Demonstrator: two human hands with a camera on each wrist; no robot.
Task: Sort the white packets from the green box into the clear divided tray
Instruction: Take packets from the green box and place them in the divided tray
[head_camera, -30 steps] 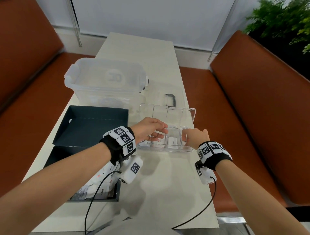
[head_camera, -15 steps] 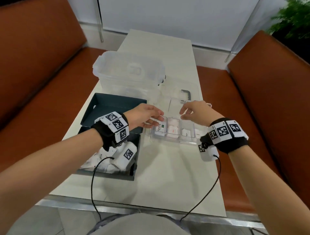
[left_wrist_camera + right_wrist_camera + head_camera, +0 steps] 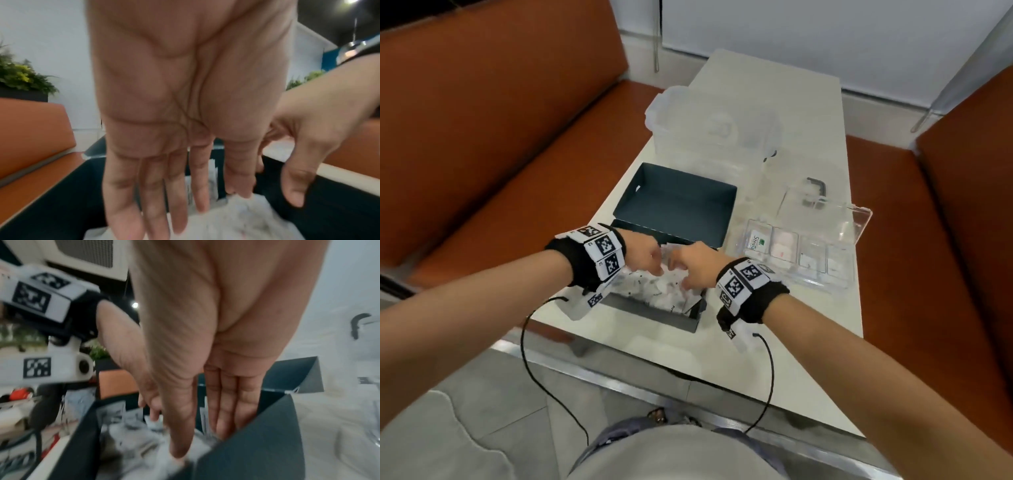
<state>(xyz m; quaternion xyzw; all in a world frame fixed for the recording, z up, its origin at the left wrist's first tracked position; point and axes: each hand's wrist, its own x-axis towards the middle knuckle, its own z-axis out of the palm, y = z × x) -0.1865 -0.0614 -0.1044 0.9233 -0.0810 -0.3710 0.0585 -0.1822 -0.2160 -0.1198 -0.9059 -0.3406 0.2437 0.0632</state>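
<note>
The dark green box point(image 3: 690, 318) stands at the table's near left, and a heap of white packets point(image 3: 667, 290) lies in it. Both hands hang over that heap. My left hand point(image 3: 649, 258) points its straight fingers point(image 3: 179, 211) down at the packets point(image 3: 236, 219) and holds nothing. My right hand point(image 3: 693, 270) reaches in from the right, its straight fingers point(image 3: 180, 443) touching the packets point(image 3: 133, 443) by the box wall point(image 3: 257, 459). To the right, apart from both hands, lies the clear divided tray point(image 3: 820, 282), with a Stevia packet point(image 3: 758, 240) and other packets in its near compartments.
The box's empty green lid point(image 3: 678, 209) lies just behind the box. Behind that stands a large clear lidded container point(image 3: 715, 126). A small black handle point(image 3: 818, 186) lies beyond the tray's raised clear lid point(image 3: 835, 219). Orange benches point(image 3: 482, 120) flank the narrow table point(image 3: 774, 325).
Both hands have left the divided tray and moved left and nearer, down into the green box. The head view has swung so that the box sits at the centre.
</note>
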